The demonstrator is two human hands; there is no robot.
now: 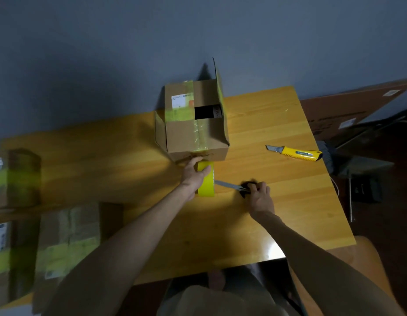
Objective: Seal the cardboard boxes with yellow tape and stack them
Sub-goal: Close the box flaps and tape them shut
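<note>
A cardboard box point(193, 133) stands on the wooden table point(277, 201), one top flap raised at its right and a dark gap left in the top. Old yellow tape runs across its top and front. Just below the box's front face, my left hand point(194, 174) grips a roll of yellow tape point(206, 185). My right hand point(258, 197) holds black-handled scissors point(234, 186), whose blades point left and reach the roll's right edge.
A yellow utility knife point(296, 152) lies on the table to the right of the box. Several taped cardboard boxes point(61, 242) sit blurred at the left. A large flat carton point(348, 108) and dark items lie on the floor at the right.
</note>
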